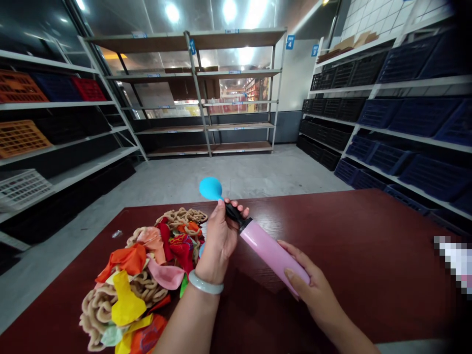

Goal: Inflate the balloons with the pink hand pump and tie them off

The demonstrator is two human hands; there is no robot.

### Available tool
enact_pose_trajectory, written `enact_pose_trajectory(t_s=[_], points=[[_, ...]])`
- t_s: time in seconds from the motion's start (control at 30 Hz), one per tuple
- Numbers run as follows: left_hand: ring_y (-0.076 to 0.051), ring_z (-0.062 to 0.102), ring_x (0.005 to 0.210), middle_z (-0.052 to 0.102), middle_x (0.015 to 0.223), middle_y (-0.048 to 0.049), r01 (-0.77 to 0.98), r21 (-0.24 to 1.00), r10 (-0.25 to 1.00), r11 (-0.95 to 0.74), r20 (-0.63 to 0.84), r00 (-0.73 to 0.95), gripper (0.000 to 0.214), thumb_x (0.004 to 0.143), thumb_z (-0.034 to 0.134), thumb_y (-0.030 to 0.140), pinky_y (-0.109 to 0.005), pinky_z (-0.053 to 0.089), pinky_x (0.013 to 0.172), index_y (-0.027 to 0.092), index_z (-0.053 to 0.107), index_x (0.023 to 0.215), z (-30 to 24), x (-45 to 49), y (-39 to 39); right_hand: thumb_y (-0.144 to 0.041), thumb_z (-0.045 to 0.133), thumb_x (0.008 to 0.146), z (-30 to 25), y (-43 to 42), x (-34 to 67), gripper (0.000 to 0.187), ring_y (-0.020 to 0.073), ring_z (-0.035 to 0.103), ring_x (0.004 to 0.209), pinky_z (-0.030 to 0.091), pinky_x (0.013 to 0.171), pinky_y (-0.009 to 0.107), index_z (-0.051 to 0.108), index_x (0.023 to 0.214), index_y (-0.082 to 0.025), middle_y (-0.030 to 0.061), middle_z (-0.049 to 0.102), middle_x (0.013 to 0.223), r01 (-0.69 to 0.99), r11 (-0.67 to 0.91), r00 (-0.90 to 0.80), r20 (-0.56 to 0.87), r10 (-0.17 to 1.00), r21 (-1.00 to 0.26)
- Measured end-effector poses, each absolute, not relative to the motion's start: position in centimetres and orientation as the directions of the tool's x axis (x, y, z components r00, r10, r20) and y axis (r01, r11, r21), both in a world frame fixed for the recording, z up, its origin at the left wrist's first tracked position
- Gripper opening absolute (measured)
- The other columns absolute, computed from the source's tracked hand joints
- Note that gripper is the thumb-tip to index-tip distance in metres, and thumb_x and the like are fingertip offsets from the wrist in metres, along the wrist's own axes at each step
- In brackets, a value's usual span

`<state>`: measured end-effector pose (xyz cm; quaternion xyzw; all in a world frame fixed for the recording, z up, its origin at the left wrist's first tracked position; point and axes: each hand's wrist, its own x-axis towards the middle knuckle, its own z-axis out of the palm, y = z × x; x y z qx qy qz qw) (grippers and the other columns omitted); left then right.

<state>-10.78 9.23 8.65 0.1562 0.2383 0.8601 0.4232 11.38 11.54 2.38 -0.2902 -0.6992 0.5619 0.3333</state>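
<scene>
A pink hand pump (267, 250) with a black nozzle lies slanted over the dark red table (368, 246). A small, partly inflated blue balloon (210, 189) sits on the nozzle tip. My left hand (221, 236) is closed, pinching the balloon's neck onto the nozzle. It wears a pale bangle at the wrist. My right hand (306, 280) is closed round the pump's lower end.
A heap of limp coloured balloons and beige rubber bands (143, 275) lies on the table's left part. Metal shelves with orange, white, black and blue crates line both sides; bare shelves stand at the back across a concrete floor. A blurred patch is at the right edge.
</scene>
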Motion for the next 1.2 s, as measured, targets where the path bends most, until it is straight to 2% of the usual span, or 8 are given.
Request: enact_pose_trajectory(t_s=[0.17,0.37,0.67,0.83,0.9,0.97,1.03,1.2], points=[[-0.011,0.051,0.065,0.051,0.076,-0.0014,-0.638,0.510,0.779,-0.577,0.109,-0.618,0.016,0.092,0.058,0.029,-0.025,0.046,0.061,0.017,0.055,0.083,9.0,-11.9,8.7,-0.049,0.061,0.087,3.3,11.4,11.2,0.056,0.0322,0.050,0.131,0.035,0.112,0.050,0.057,0.138,-0.026,0.0106,0.054,0.144,0.037,0.184,-0.668,0.113,0.735,-0.982],[-0.011,0.050,0.064,0.051,0.075,-0.0018,-0.561,0.497,0.706,-0.662,0.161,-0.690,0.019,0.093,0.055,0.032,-0.025,0.046,0.059,0.016,0.055,0.082,9.9,-14.9,7.3,-0.047,0.063,0.087,2.8,11.6,14.5,0.055,0.0324,0.047,0.134,0.036,0.112,0.049,0.057,0.138,-0.029,0.0092,0.053,0.145,0.090,0.223,-0.711,0.094,0.697,-0.971],[-0.011,0.050,0.064,0.050,0.074,-0.0012,-0.503,0.471,0.645,-0.725,0.206,-0.736,0.018,0.094,0.054,0.030,-0.024,0.044,0.060,0.016,0.054,0.083,9.9,-15.3,7.7,-0.047,0.063,0.085,1.3,14.1,18.3,0.048,0.0351,0.053,0.127,0.039,0.108,0.049,0.065,0.129,-0.029,0.0102,0.060,0.137,0.145,0.218,-0.631,0.080,0.772,-0.965],[-0.011,0.051,0.065,0.052,0.075,-0.0005,-0.515,0.486,0.666,-0.706,0.208,-0.716,0.019,0.091,0.060,0.035,-0.024,0.045,0.062,0.018,0.055,0.083,9.2,-13.3,8.7,-0.047,0.063,0.084,2.9,14.6,16.1,0.048,0.0324,0.059,0.113,0.049,0.094,0.042,0.065,0.126,-0.023,0.0121,0.062,0.129,0.112,0.193,-0.596,0.089,0.798,-0.975],[-0.011,0.052,0.066,0.053,0.076,-0.0005,-0.529,0.495,0.684,-0.689,0.203,-0.700,0.019,0.090,0.062,0.035,-0.024,0.045,0.063,0.018,0.055,0.084,8.7,-12.6,9.1,-0.046,0.065,0.082,4.0,14.9,14.3,0.049,0.0272,0.062,0.097,0.052,0.079,0.035,0.064,0.124,-0.022,0.0108,0.065,0.118,0.088,0.161,-0.605,0.075,0.792,-0.983],[-0.011,0.053,0.066,0.053,0.076,-0.0003,-0.531,0.502,0.689,-0.682,0.197,-0.698,0.020,0.089,0.063,0.035,-0.025,0.046,0.064,0.018,0.054,0.083,8.7,-12.2,9.7,-0.044,0.066,0.080,5.4,15.9,12.1,0.050,0.0183,0.059,0.074,0.049,0.063,0.029,0.062,0.125,-0.023,0.0072,0.067,0.103,0.085,0.139,-0.668,0.047,0.742,-0.987],[-0.011,0.053,0.066,0.053,0.075,0.0001,-0.495,0.507,0.657,-0.706,0.208,-0.724,0.021,0.089,0.062,0.036,-0.025,0.046,0.065,0.019,0.053,0.082,9.5,-12.2,10.4,-0.042,0.067,0.078,6.8,17.6,10.0,0.050,0.0108,0.049,0.058,0.039,0.049,0.023,0.062,0.124,-0.025,0.0042,0.065,0.097,0.042,0.107,-0.722,0.044,0.691,-0.993],[-0.011,0.054,0.064,0.053,0.073,0.0006,-0.262,0.486,0.472,-0.834,0.380,-0.796,0.023,0.091,0.059,0.039,-0.024,0.046,0.063,0.020,0.052,0.082,15.4,-13.3,12.0,-0.043,0.070,0.077,9.5,22.4,5.2,0.059,0.0074,0.043,0.051,0.028,0.044,0.019,0.057,0.132,-0.024,0.0012,0.062,0.080,-0.152,0.009,-0.826,0.132,0.549,-0.988]])
